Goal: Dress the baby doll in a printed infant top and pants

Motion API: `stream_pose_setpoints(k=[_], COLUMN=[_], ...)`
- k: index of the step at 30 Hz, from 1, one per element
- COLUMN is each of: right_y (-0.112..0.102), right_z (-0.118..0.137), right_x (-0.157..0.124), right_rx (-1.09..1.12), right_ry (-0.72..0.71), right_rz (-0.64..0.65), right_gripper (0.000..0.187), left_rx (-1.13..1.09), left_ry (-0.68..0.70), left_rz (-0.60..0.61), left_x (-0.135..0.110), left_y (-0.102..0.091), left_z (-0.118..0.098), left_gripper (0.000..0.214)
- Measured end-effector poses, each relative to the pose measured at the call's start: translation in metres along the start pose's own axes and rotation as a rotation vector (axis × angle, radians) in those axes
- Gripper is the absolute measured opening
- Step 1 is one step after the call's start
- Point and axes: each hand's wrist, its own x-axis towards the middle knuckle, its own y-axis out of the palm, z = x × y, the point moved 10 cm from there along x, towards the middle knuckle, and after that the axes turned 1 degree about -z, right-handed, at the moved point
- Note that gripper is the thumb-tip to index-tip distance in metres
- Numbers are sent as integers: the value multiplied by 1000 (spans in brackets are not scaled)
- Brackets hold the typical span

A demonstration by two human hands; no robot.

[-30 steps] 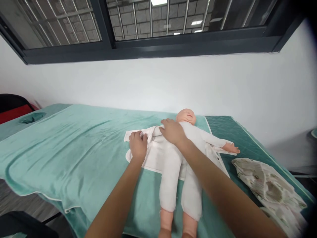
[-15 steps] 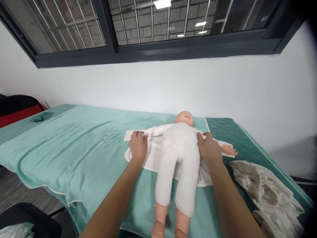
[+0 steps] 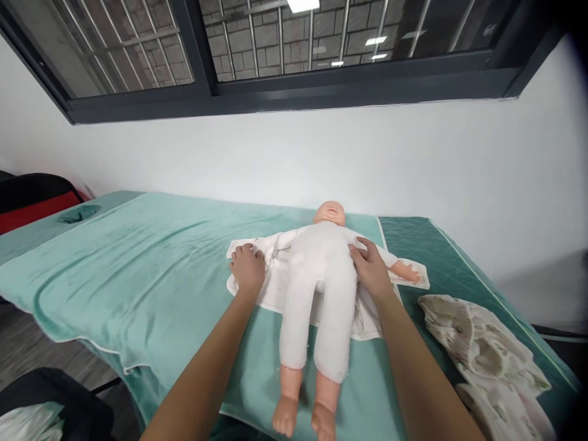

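A baby doll [image 3: 321, 275] in a white bodysuit lies face up on a white garment [image 3: 275, 288] spread over a teal towel [image 3: 138, 269]. Its head points to the wall and its bare feet to me. My left hand [image 3: 248, 269] rests palm down on the garment's left flap, over the doll's sleeved arm, with the fingers curled onto the cloth. My right hand [image 3: 371, 271] lies against the doll's right side, fingers apart, on the white cloth beside its other arm.
A crumpled patterned cloth [image 3: 482, 349] lies at the right on the darker green bed cover [image 3: 441, 257]. A white wall and a barred window [image 3: 275, 43] stand behind the bed. A red and black seat [image 3: 32, 202] is at the far left.
My right hand moved from the doll's left shoulder across to its right side. My left hand stayed on the left flap. The view shifted, showing the doll's feet.
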Motion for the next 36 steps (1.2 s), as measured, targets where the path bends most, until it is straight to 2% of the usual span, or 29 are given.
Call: stream_pose_setpoints(k=[5,10,13,15,18,21,24,27,30,33,36], right_y=[6,19,28,34,43,48,51,53,52,52,51], right_z=[1,4,6,8,11,11,12,13,13,12,11], right_x=[-1,-4,-7,-9,-13,-15,-16,-17,-17,-18,-18], right_rx=[62,151,245,294,330,318,309,287,283,262,240], right_ry=[-13,-58,-67,-70,-84,-96,-95,-70,-53,-57,-59], right_rz=[22,92,163,209,294,336,359,368,362,358,350], right_gripper=[66,62,61,61,60,62,64,66,68,68,67], left_rx=[-50,-67,-156,-300,-535,-683,-738,-649,-381,-185,-99], left_ry=[16,259,313,290,234,227,313,478,683,793,802], left_rz=[29,-41,-29,12,142,266,331,380,338,273,270], left_x=[1,-9,-12,-9,0,8,7,-10,-41,-70,-89], left_y=[0,-15,-20,-20,-14,-11,-20,-29,-41,-57,-74], left_z=[-1,-34,-47,-53,-70,-99,-131,-157,-168,-163,-149], left_gripper=[18,16,16,15,14,11,11,15,20,25,29])
